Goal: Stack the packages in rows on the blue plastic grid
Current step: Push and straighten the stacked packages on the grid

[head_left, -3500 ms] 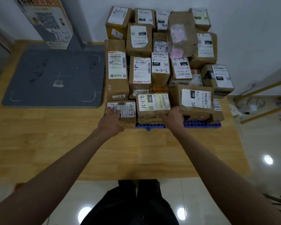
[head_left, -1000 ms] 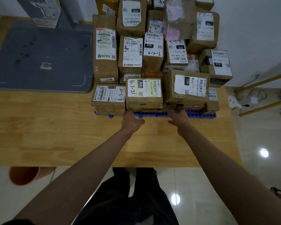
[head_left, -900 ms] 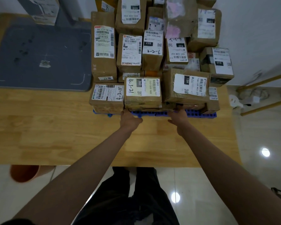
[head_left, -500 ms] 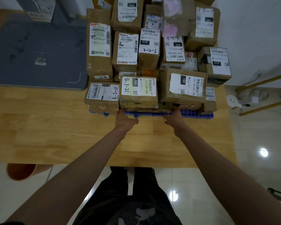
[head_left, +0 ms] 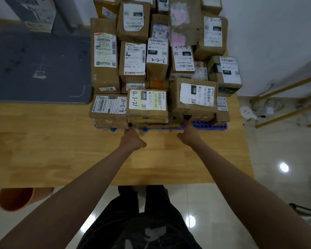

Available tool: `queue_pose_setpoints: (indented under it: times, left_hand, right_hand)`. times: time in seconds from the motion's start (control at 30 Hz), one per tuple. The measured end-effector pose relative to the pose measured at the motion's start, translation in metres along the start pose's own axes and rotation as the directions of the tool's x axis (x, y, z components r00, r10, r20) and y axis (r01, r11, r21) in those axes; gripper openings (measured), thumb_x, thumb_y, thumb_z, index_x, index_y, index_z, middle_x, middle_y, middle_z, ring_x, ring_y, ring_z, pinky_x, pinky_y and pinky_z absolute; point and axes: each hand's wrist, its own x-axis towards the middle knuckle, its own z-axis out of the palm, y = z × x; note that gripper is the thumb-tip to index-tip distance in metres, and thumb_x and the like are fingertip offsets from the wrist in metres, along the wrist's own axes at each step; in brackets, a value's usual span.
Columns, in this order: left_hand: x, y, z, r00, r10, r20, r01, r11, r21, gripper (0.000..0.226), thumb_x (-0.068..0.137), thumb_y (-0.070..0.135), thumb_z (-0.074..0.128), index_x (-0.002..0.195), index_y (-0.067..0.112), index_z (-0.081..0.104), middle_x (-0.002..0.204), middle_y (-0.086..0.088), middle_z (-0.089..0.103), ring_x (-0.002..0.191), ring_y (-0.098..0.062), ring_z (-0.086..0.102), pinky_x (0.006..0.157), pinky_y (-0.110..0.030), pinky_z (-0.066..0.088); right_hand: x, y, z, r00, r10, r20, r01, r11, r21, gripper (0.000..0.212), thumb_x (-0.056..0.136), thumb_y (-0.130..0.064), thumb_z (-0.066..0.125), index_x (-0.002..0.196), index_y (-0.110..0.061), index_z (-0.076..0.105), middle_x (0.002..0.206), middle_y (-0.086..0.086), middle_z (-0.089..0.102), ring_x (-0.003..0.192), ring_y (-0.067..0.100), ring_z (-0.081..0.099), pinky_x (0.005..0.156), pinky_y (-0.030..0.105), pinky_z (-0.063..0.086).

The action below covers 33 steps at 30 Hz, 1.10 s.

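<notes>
Packages (head_left: 147, 106), taped brown cardboard, crowd the perforated blue plastic grid (head_left: 212, 125). I see left hand (head_left: 132, 139) and right hand (head_left: 188, 134) at its front edge; finger state unclear.

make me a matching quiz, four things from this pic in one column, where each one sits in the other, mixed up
1. 4-3-11 package
2. 15H package
3. grey mat
4. blue plastic grid

a. under the stack, edge showing at front right
b. front row, far left
c. on the table left of the stack
d. front row, right of the 060 package

Pairs: 1-b, 2-d, 3-c, 4-a
</notes>
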Motion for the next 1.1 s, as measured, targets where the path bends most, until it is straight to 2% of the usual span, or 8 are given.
queue_pose_setpoints:
  times: [0.17,0.33,0.43,0.53,0.63,0.73,0.83,1.1]
  left_hand:
    - [-0.019,0.018,0.015,0.978,0.178,0.113,-0.204,0.935,0.289,0.065,0.08,0.03,0.076,0.132,0.006,0.045,0.141,-0.014,0.039,0.115,-0.03,0.051,0.084,-0.038,0.051]
    - [-0.036,0.077,0.032,0.928,0.353,0.115,-0.371,0.862,0.346,0.05,0.081,0.031,0.076,0.12,0.009,0.054,0.145,-0.012,0.034,0.105,-0.027,0.056,0.066,-0.035,0.045]
    - [-0.038,0.116,0.041,0.903,0.421,0.091,-0.423,0.826,0.373,0.038,0.081,0.03,0.076,0.107,0.008,0.059,0.144,-0.012,0.034,0.105,-0.027,0.053,0.063,-0.037,0.043]
    - [-0.031,0.149,0.054,0.889,0.448,0.092,-0.447,0.808,0.383,0.053,0.082,0.031,0.075,0.125,0.008,0.052,0.153,-0.011,0.023,0.12,-0.03,0.049,0.077,-0.04,0.048]
    - [-0.023,0.175,0.069,0.909,0.408,0.085,-0.409,0.836,0.365,0.062,0.083,0.033,0.074,0.133,0.009,0.047,0.154,-0.01,0.022,0.121,-0.028,0.05,0.081,-0.041,0.049]
    - [-0.013,0.191,0.081,0.929,0.363,0.065,-0.364,0.872,0.328,0.071,0.08,0.034,0.077,0.138,0.011,0.043,0.15,-0.011,0.024,0.121,-0.031,0.049,0.087,-0.042,0.05]
    - [-0.006,0.197,0.088,0.938,0.343,0.048,-0.343,0.899,0.274,0.083,0.077,0.032,0.078,0.146,0.019,0.035,0.147,-0.012,0.026,0.124,-0.034,0.046,0.091,-0.041,0.048]
    - [0.007,0.203,0.094,0.933,0.359,0.01,-0.354,0.917,0.183,0.085,0.072,0.027,0.08,0.146,0.026,0.038,0.148,-0.01,0.031,0.13,-0.032,0.041,0.1,-0.041,0.044]
  right_hand:
    - [-0.017,0.018,-0.011,1.0,-0.004,-0.029,0.0,0.992,-0.128,0.069,0.09,-0.017,0.066,0.147,-0.006,0.03,0.14,0.021,0.044,0.124,0.037,0.049,0.091,0.042,0.046]
    - [-0.017,0.045,-0.048,0.995,-0.014,-0.099,-0.007,0.979,-0.205,0.062,0.09,-0.021,0.067,0.142,-0.008,0.036,0.145,0.016,0.035,0.127,0.037,0.045,0.098,0.048,0.045]
    - [-0.006,0.065,-0.077,0.99,-0.015,-0.143,-0.02,0.971,-0.238,0.052,0.09,-0.021,0.065,0.134,-0.006,0.042,0.14,0.017,0.036,0.126,0.039,0.044,0.096,0.05,0.045]
    - [0.011,0.086,-0.096,0.987,-0.041,-0.152,0.001,0.967,-0.255,0.047,0.089,-0.019,0.064,0.13,-0.004,0.046,0.139,0.018,0.035,0.127,0.04,0.04,0.096,0.049,0.043]
    - [0.028,0.1,-0.106,0.984,-0.104,-0.146,0.058,0.956,-0.287,0.053,0.087,-0.017,0.066,0.135,-0.006,0.046,0.145,0.017,0.029,0.128,0.04,0.035,0.1,0.049,0.042]
    - [0.043,0.108,-0.11,0.971,-0.191,-0.142,0.146,0.949,-0.279,0.065,0.084,-0.014,0.067,0.143,-0.016,0.038,0.149,0.014,0.022,0.133,0.044,0.027,0.104,0.058,0.038]
    - [0.058,0.111,-0.113,0.97,-0.211,-0.12,0.18,0.957,-0.227,0.062,0.085,-0.012,0.065,0.139,-0.02,0.037,0.155,0.015,0.01,0.139,0.049,0.019,0.105,0.065,0.034]
    - [0.075,0.11,-0.109,0.966,-0.246,-0.084,0.223,0.951,-0.215,0.063,0.089,-0.008,0.061,0.143,-0.018,0.032,0.159,0.021,-0.007,0.141,0.052,0.012,0.104,0.059,0.037]
